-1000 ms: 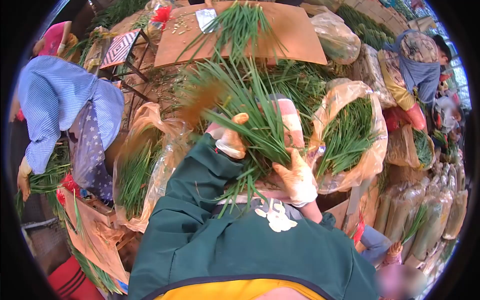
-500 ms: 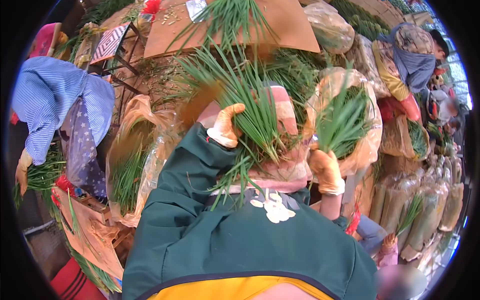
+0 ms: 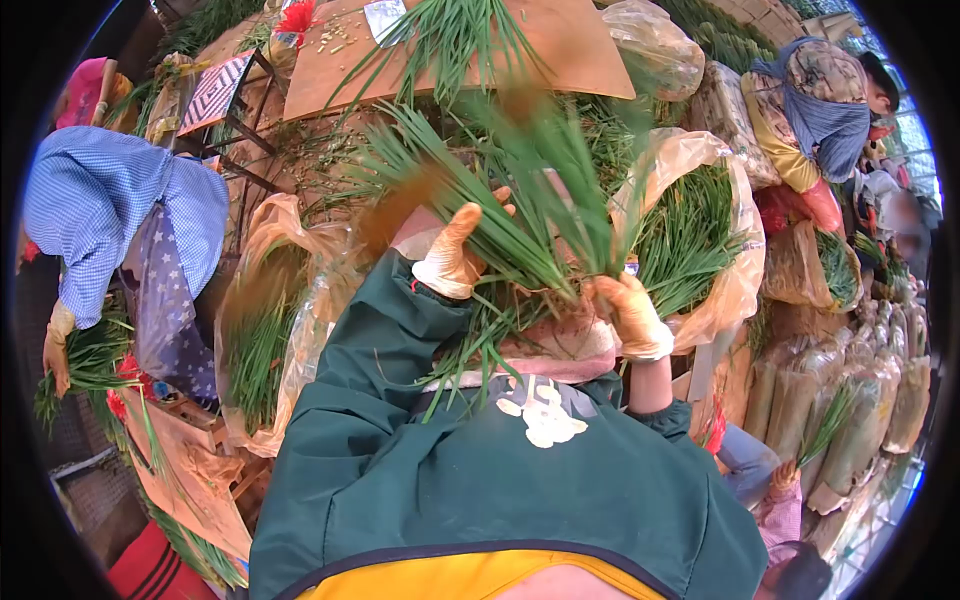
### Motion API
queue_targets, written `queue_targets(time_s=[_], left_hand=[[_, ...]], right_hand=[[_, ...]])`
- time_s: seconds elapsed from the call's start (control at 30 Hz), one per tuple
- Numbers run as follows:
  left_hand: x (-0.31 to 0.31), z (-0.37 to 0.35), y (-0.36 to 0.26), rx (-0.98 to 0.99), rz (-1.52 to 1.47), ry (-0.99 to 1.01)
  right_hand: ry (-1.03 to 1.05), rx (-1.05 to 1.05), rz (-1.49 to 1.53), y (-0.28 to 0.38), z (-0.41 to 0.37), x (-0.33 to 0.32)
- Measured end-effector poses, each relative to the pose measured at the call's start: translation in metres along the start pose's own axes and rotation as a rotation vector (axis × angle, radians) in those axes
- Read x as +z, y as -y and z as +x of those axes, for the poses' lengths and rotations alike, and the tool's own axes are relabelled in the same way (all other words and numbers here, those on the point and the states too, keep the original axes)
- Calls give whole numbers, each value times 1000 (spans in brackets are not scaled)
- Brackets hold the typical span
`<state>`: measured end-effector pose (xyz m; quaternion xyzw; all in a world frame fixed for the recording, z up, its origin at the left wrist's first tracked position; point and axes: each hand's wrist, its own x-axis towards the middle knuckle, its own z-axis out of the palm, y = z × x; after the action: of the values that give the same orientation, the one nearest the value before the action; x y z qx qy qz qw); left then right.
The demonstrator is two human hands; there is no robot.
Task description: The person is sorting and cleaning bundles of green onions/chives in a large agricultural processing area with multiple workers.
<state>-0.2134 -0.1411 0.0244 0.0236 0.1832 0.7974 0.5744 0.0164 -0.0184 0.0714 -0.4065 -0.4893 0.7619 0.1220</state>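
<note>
My left hand (image 3: 452, 255), in a pale, stained glove, cradles a bunch of long green chives (image 3: 515, 240), thumb in front and fingers behind. The leaves point up and left; the root ends lie low, near my right hand. My gloved right hand (image 3: 632, 318) is closed around the base of a second bundle of chives (image 3: 585, 185), whose upright leaves are blurred by motion. Both bundles meet over my lap, where a pink striped cloth (image 3: 560, 350) lies. Loose leaves hang over the cloth below my left hand.
An open plastic bag of chives (image 3: 745, 230) stands at my right, another bag (image 3: 285, 330) at my left. Ahead, a brown board (image 3: 590, 60) bears more chives. Wrapped bundles (image 3: 840, 420) stand at right. Co-workers bend at left (image 3: 110, 200) and upper right (image 3: 815, 100).
My right hand has moved left with its bundle, from in front of the right bag to the bunch in my left hand. My left hand stays nearly in place, its fingertips now showing behind the leaves.
</note>
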Motion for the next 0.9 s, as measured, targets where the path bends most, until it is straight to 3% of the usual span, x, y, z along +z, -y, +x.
queue_targets(time_s=[0.03, 0.07, 0.1, 0.17, 0.23, 0.27, 0.37, 0.4, 0.43, 0.5, 0.53, 0.57, 0.6, 0.63, 0.7, 0.8, 0.83, 0.9], left_hand=[[-2, 1, 2, 0, 73, -69], [-10, 10, 8, 68, 71, 46], [-11, 9, 6, 40, 40, 30], [-18, 10, 8, 42, 10, 72], [-14, 8, 11, 48, 80, 24], [-12, 7, 10, 58, 153, -26], [-1, 3, 23, 167, 218, -72], [4, 5, 31, 125, 295, -248], [8, 6, 34, 85, 371, -424], [7, -2, 35, 102, 266, -337], [-1, -5, 34, 172, 217, -106], [-10, -6, 35, 233, 167, 125], [-6, -2, 39, 196, 351, -230], [-5, -4, 39, 197, 350, -233], [2, -10, 36, 123, 288, -247], [-24, -21, 36, 136, 432, -178], [-23, -18, 43, 100, 461, -118], [-23, -17, 47, 82, 437, -197]], right_hand=[[0, 0, 1, -7, -4, -11], [37, -31, 154, -13, 0, -23], [75, -55, 309, -11, 4, -22], [91, -102, 216, -5, 6, -22], [74, -14, -11, 3, -4, -22], [-177, -26, -54, 0, -10, 3], [-25, -148, -168, -8, -14, 30], [11, -268, -132, -10, -14, 46], [-143, -306, -832, -2, -23, 53], [-135, -269, -910, -11, -16, 50], [-130, -273, -912, -11, -13, 48], [-63, -205, -667, -12, -12, 40], [5, -137, -423, -11, -11, 32], [71, -67, -179, -11, -11, 24], [98, -25, -182, -7, -12, 12], [-66, 44, 77, -6, -19, 3], [118, 121, 171, -10, -20, -24], [-74, 113, 263, -25, -20, -27]])
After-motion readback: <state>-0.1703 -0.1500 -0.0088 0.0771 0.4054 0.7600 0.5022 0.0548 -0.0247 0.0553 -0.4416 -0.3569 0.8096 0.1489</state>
